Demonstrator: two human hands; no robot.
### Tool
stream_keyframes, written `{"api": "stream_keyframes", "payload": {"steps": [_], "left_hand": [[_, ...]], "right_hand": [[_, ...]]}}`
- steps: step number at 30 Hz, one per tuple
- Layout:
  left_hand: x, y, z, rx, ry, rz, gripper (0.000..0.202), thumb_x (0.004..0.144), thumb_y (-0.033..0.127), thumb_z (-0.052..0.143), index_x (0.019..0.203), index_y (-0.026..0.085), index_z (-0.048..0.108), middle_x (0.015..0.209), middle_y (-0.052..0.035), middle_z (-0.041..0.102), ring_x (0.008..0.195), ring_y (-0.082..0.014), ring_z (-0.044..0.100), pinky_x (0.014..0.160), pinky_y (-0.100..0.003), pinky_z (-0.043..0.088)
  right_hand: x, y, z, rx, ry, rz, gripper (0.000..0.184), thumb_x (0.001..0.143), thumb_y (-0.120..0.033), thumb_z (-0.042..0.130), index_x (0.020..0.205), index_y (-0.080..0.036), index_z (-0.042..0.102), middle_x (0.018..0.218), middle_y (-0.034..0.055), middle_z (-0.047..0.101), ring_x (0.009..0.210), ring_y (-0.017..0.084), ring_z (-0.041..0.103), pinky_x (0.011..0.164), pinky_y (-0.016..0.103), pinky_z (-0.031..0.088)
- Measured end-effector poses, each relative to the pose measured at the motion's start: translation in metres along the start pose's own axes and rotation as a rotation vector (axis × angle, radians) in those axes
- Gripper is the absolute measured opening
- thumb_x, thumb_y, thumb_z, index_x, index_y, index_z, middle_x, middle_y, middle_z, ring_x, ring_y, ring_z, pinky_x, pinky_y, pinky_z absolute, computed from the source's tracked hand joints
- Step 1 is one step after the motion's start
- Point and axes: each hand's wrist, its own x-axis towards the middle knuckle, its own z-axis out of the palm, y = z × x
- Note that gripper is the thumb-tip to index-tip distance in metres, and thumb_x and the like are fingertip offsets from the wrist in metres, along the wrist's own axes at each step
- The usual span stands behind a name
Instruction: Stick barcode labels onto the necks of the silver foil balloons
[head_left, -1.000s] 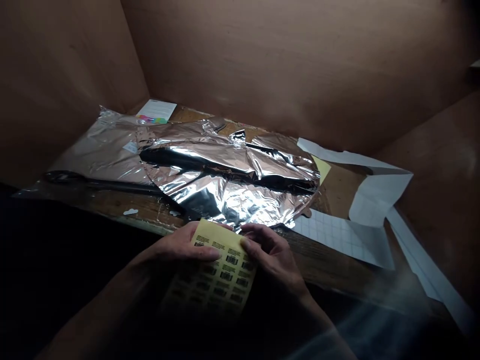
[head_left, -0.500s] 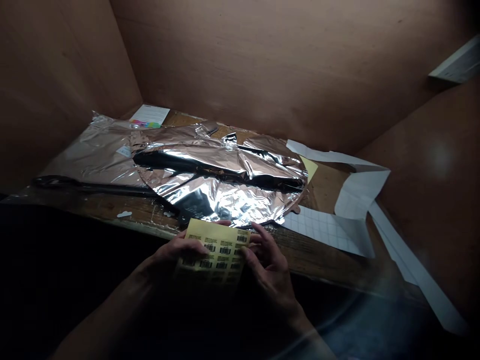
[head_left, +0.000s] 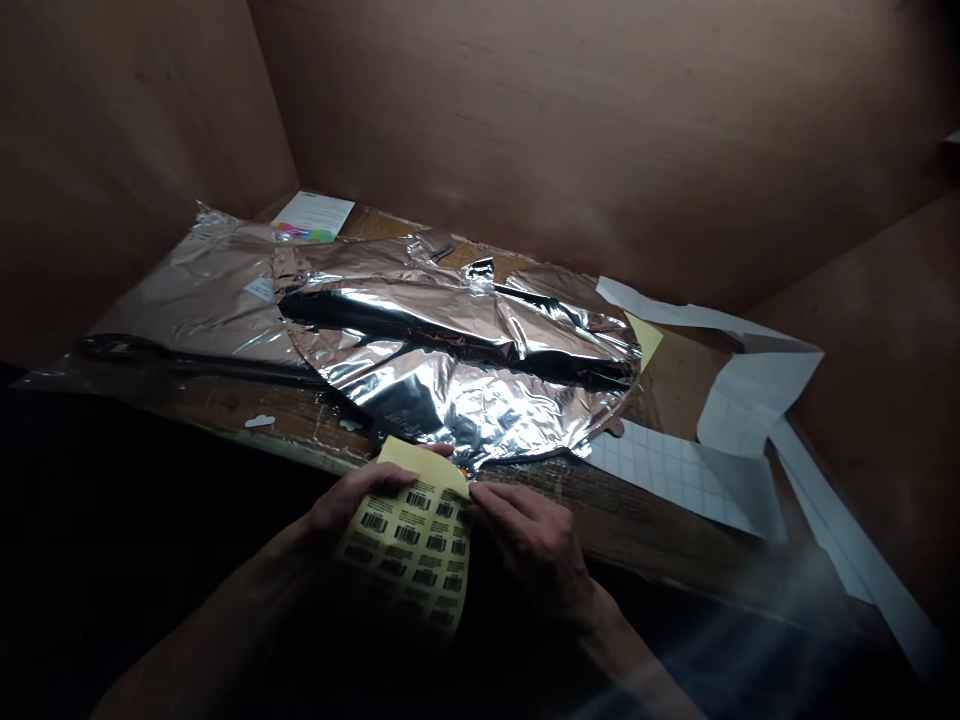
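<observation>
A yellow sheet of barcode stickers (head_left: 409,535) is held up in front of the table's near edge, its right side bent back. My left hand (head_left: 360,492) grips its upper left part, thumb on the printed face and fingers behind. At the upper right edge, my right hand (head_left: 529,530) pinches the sheet between thumb and fingers; whether a single sticker is between them cannot be made out. Just beyond the hands lies a shiny, crumpled rose-gold foil balloon (head_left: 465,400), flat on the table.
A clear plastic bag of flat foil (head_left: 195,300) lies to the left. Behind it is a printed card (head_left: 315,215). White gridded backing paper (head_left: 682,475) curls at the right. Wooden panels (head_left: 525,130) enclose the table (head_left: 300,435) at back and sides.
My right hand has closed on the sheet's upper right edge, and that side now curves backward. The sheet has tilted. The whole view has shifted slightly.
</observation>
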Motion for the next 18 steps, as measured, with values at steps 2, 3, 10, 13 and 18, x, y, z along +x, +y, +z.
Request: {"api": "stream_keyframes", "payload": {"steps": [2, 3, 10, 13, 18], "left_hand": [[0.003, 0.000, -0.001, -0.018, 0.005, 0.006, 0.082, 0.076, 0.028, 0.061, 0.150, 0.017, 0.026, 0.119, -0.0139, 0.067, 0.102, -0.0285, 0.066, 0.091, -0.040, 0.049], [0.004, 0.000, -0.002, -0.033, 0.004, 0.004, 0.081, 0.077, 0.028, 0.059, 0.150, 0.018, 0.025, 0.119, -0.0139, 0.067, 0.102, -0.0281, 0.067, 0.090, -0.040, 0.049], [0.003, -0.001, -0.005, -0.015, -0.012, 0.005, 0.079, 0.077, 0.029, 0.060, 0.150, 0.020, 0.029, 0.123, -0.0123, 0.065, 0.110, -0.0316, 0.064, 0.094, -0.044, 0.049], [0.005, -0.004, -0.006, 0.001, 0.002, 0.025, 0.080, 0.075, 0.028, 0.062, 0.148, 0.019, 0.033, 0.128, -0.0132, 0.062, 0.114, -0.0332, 0.061, 0.095, -0.044, 0.049], [0.005, -0.006, -0.004, -0.004, 0.023, 0.003, 0.077, 0.076, 0.026, 0.061, 0.148, 0.019, 0.034, 0.128, -0.0130, 0.062, 0.111, -0.0319, 0.063, 0.093, -0.042, 0.051]], "right_hand": [[0.001, 0.000, 0.001, 0.038, -0.030, 0.038, 0.027, 0.093, -0.015, 0.057, 0.117, -0.018, 0.068, 0.105, 0.0094, 0.073, 0.090, 0.020, 0.072, 0.076, 0.031, 0.062], [0.002, 0.000, 0.001, 0.068, -0.038, 0.064, 0.027, 0.093, -0.015, 0.056, 0.117, -0.018, 0.068, 0.105, 0.0087, 0.073, 0.091, 0.020, 0.072, 0.078, 0.029, 0.062], [0.005, 0.001, 0.004, -0.061, -0.045, -0.002, 0.023, 0.093, -0.016, 0.056, 0.110, -0.019, 0.071, 0.100, 0.0094, 0.074, 0.083, 0.020, 0.073, 0.070, 0.027, 0.060], [0.004, 0.002, 0.010, -0.255, -0.021, -0.066, 0.018, 0.091, -0.016, 0.056, 0.099, -0.018, 0.073, 0.087, 0.0089, 0.075, 0.070, 0.019, 0.071, 0.061, 0.027, 0.057], [0.003, 0.003, 0.010, -0.299, -0.058, -0.113, 0.019, 0.093, -0.013, 0.052, 0.100, -0.016, 0.070, 0.085, 0.0082, 0.073, 0.072, 0.019, 0.070, 0.064, 0.029, 0.055]]}}
